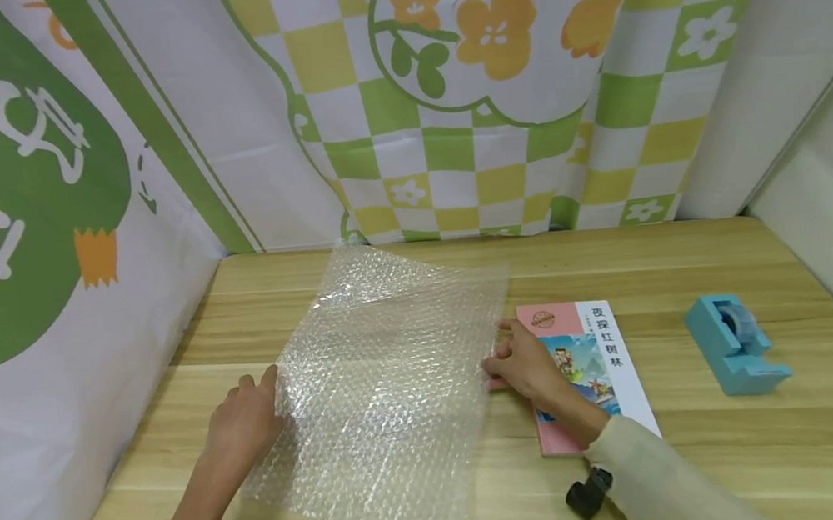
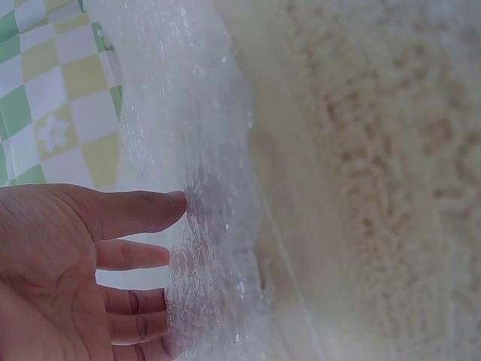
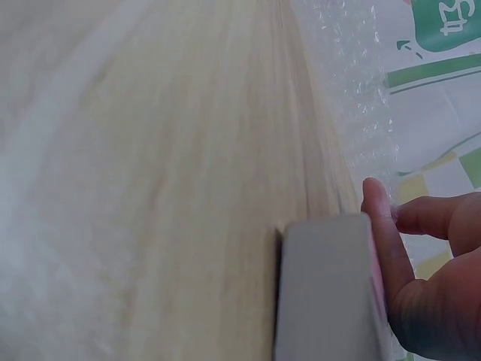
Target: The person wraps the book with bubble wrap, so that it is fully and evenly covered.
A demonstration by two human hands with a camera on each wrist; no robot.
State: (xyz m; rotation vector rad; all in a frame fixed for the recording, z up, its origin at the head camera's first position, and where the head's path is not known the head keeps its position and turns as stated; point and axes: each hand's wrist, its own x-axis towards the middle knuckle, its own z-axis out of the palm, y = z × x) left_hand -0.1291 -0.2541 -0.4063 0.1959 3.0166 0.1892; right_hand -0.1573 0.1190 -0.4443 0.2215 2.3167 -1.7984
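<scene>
A clear sheet of bubble wrap [image 1: 390,380] spreads over the left and middle of the table. At its left edge my left hand [image 1: 243,419] touches the wrap with thumb and fingers fairly straight; the left wrist view shows these fingers [image 2: 135,302] spread apart against the edge of the wrap [image 2: 218,256]. My right hand [image 1: 528,362] pinches the right edge of the sheet between thumb and finger, as the right wrist view shows at the wrap [image 3: 353,98]. Under that hand and forearm lies a pink and white book [image 1: 627,382], partly covered.
A blue tape dispenser [image 1: 734,347] with a roll of clear tape stands at the right on the wooden table [image 1: 819,455]. Behind the table's back edge hangs a checked, flowered cloth [image 1: 452,156]. White and green cloth [image 1: 180,232] borders the left side.
</scene>
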